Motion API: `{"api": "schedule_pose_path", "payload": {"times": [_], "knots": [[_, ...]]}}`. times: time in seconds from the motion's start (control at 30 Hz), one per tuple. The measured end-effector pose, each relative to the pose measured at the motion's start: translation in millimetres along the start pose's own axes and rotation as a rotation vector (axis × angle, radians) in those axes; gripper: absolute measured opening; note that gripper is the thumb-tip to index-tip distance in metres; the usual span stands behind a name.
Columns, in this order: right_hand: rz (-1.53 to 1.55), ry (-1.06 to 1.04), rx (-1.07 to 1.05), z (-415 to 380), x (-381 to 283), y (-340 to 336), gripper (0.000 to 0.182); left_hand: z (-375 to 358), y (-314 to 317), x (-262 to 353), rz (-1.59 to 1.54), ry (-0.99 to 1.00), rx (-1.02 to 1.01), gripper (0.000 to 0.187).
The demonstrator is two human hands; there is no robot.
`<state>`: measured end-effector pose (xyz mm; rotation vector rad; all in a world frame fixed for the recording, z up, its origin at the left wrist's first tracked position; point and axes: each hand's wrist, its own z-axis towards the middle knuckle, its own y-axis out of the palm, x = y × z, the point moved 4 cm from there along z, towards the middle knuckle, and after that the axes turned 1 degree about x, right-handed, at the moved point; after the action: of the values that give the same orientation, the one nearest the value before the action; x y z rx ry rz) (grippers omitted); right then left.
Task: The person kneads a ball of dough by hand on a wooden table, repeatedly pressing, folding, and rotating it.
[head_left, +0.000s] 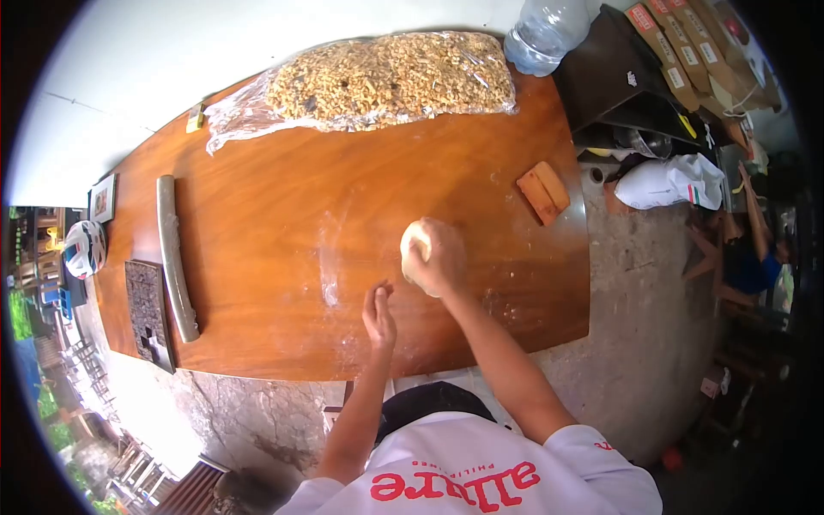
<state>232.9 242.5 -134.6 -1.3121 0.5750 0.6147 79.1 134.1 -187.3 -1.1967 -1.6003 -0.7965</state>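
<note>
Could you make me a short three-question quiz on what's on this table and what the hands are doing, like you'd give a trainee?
1. Multiple choice: What stands beside one end of the plastic bag of golden-brown pieces?
A) a helmet
B) a large clear bottle
C) a picture frame

2. True or false: The right hand holds a pale lump, while the left hand holds nothing.

3. Fill in the blank: The long grey roll lies toward the person's ____ end of the wooden table.

Key: 1. B; 2. true; 3. left
</note>
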Motion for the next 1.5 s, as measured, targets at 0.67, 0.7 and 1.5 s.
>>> {"api": "schedule_pose_path", "payload": {"times": [0.67, 0.7, 1.5], "knots": [[-0.082, -0.119, 0.198, -213, -4, 7, 0.056, -79, 0, -9, 0.39, 0.569, -0.756, 0.057], [-0.184, -0.11, 0.173, -208, 2, 16, 0.058, -74, 3, -12, 0.49, 0.652, -0.706, 0.059], [1.211, 0.381, -0.165, 193, 119, 3, 0.045, 215, 130, 42, 0.741, 0.582, -0.331, 0.055]]}}
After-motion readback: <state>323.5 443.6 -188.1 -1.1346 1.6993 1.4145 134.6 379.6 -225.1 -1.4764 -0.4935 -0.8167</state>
